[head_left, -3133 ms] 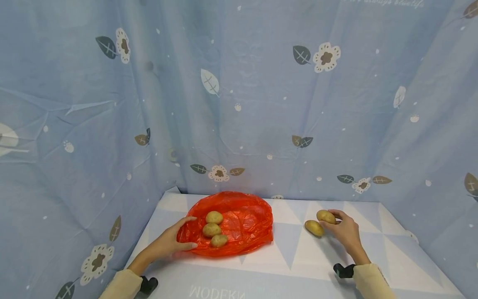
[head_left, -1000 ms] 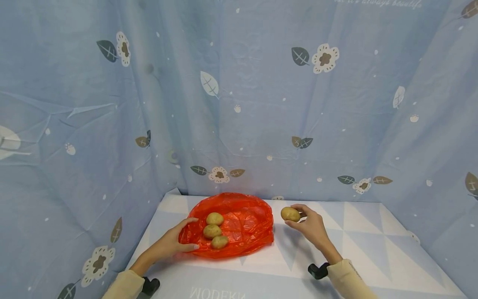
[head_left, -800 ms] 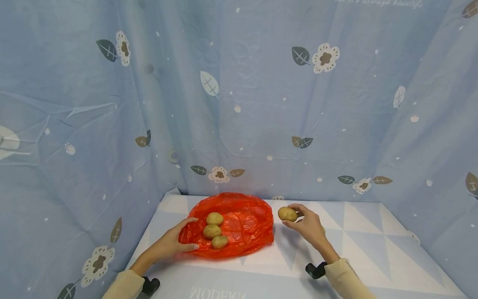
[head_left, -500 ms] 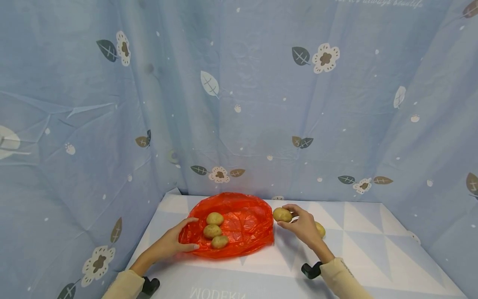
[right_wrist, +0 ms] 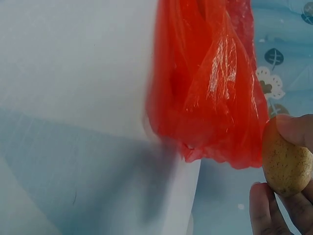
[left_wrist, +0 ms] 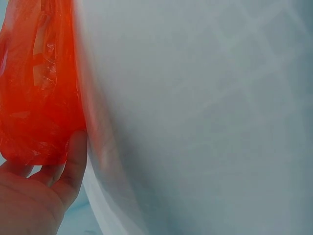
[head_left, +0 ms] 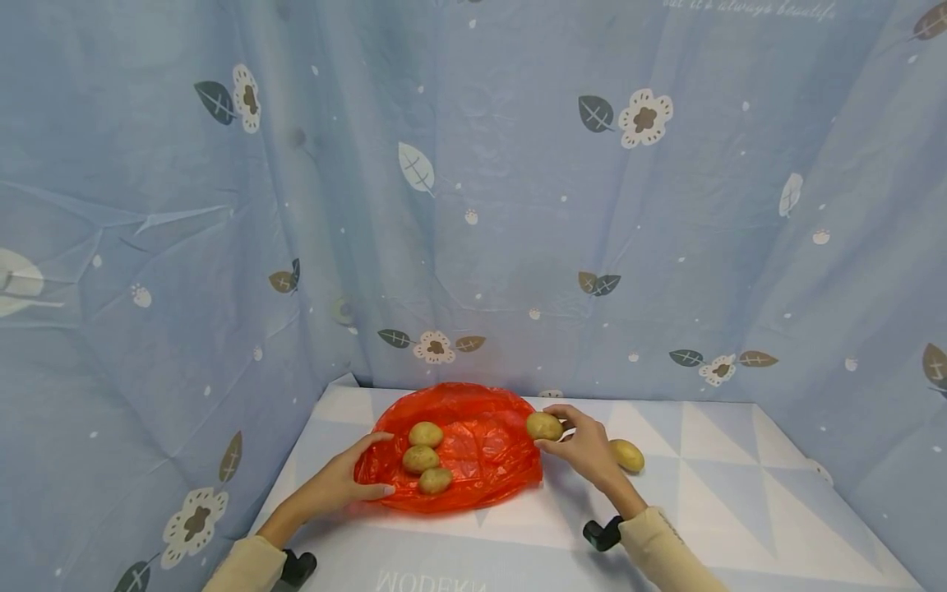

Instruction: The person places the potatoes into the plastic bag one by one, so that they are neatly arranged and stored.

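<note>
A red plastic bag (head_left: pixel 491 460) lies spread with its mouth facing up, and several potatoes are in view. Three of them, the far one (head_left: pixel 425 434), the middle one (head_left: pixel 420 460) and the near one (head_left: pixel 435 481), sit in the bag's left part. My left hand (head_left: pixel 344 481) holds the bag's left side, thumb and fingers curved round its edge; the left wrist view shows the fingers (left_wrist: pixel 76 161) against the red plastic. Between thumb and fingers, my right hand (head_left: pixel 584 448) pinches another potato (head_left: pixel 543 427) at the bag's right rim. In the right wrist view this potato (right_wrist: pixel 286 159) is beside the bag (right_wrist: pixel 210 98).
One more potato (head_left: pixel 627 455) lies on the table to the right of my right hand. The table (head_left: pixel 740 510) has a white and pale blue triangle pattern. Blue curtains (head_left: pixel 518 205) with leaves and flowers hang behind it and at the sides.
My right hand has picked up a potato from the right of the table and carried it left to the bag's right rim. The left hand and the bag have stayed in place.
</note>
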Available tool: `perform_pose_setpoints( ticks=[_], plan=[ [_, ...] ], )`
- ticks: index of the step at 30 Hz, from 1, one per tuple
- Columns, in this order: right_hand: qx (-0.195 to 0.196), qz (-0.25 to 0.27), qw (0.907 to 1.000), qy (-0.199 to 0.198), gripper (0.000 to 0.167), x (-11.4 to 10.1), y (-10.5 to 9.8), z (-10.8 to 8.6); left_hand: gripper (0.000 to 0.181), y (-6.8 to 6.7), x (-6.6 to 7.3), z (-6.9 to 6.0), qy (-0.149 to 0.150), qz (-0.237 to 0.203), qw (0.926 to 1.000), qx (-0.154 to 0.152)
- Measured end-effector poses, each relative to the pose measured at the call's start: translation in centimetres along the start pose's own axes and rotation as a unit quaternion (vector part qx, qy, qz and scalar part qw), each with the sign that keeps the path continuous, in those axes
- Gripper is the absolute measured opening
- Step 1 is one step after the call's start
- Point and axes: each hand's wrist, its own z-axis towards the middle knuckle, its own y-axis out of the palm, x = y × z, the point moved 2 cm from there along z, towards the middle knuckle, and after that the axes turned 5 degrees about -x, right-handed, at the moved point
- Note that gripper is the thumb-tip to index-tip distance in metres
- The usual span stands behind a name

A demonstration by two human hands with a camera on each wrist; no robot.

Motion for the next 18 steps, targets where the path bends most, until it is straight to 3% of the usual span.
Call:
perform_pose_setpoints(
  ticks=[18],
  plan=[
    [-0.002,0.012,0.9992,-0.038,0.051,-2.0,0.8,0.7,0.087,0.0,0.2,-0.1,0.009,0.002,1.0,-0.003]
  ],
)
